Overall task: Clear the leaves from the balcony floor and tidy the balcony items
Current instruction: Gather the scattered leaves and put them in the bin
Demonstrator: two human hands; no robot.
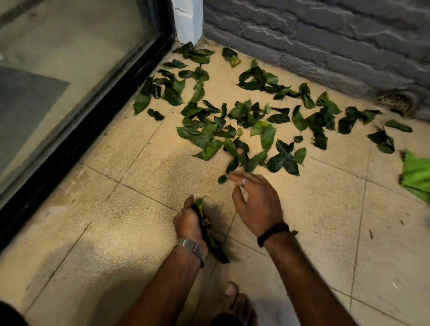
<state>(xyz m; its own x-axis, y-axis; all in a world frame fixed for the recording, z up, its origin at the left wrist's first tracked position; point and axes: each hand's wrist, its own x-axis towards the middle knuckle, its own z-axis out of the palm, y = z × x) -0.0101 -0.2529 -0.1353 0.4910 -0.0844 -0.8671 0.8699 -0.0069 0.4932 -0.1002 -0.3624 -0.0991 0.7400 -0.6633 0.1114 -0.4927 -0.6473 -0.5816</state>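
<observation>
Left hand (190,221) fingers clutching leaf bunch (209,234); right hand (255,201) fingers spread, empty.

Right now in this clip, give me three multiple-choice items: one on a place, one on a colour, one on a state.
1. Where is the floor drain?
A. At the foot of the grey brick wall
B. Beside the glass door
C. Under the foot

2. What colour is the band on the right wrist?
A. White
B. Black
C. Red

3. What is the left hand doing?
A. Lying flat on the tile
B. Pointing at the wall
C. Gripping a bunch of leaves

Answers: 1 A, the drain sits against the wall base; 2 B, the band is dark black; 3 C, fingers curl round leaves.
</observation>
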